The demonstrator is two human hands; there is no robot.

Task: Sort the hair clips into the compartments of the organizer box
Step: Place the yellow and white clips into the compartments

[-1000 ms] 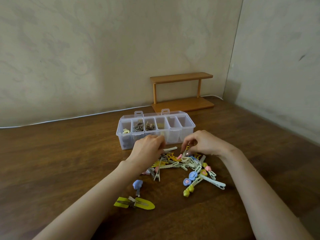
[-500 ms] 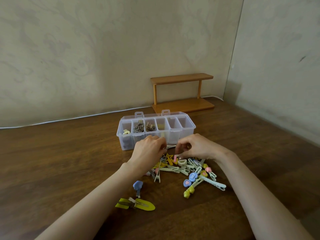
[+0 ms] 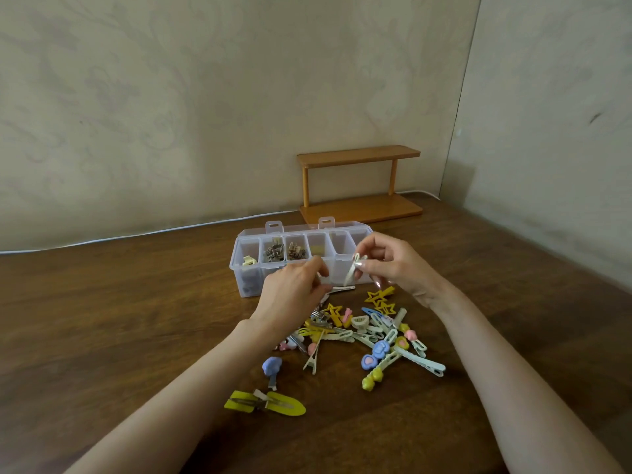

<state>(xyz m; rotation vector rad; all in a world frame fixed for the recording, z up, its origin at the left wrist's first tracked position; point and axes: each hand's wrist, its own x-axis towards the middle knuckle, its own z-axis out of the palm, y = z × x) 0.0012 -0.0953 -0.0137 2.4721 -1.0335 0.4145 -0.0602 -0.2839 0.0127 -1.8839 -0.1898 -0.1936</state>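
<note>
Right hand [image 3: 400, 268] has risen, pinching a white clip [image 3: 353, 274].

- Wooden table [image 3: 102, 319]: dark brown, visible grain, fills the near and middle ground.
- Two-tier wooden shelf [image 3: 359, 155]: light orange-brown, stands on the table at the far right, against the back wall.
- White cable [image 3: 136, 234]: runs along the table's far edge.
- Back wall [image 3: 205, 97]: beige, faintly patterned.
- Right wall [image 3: 564, 131]: beige, meets the back wall at a corner.

Both bare forearms stretched forward, left hand [image 3: 294, 295] knuckles-up with fingers curled under, right hand [image 3: 396, 268] held higher, fingertips pinching a pale clip [image 3: 352, 273], wrist bent.
</note>
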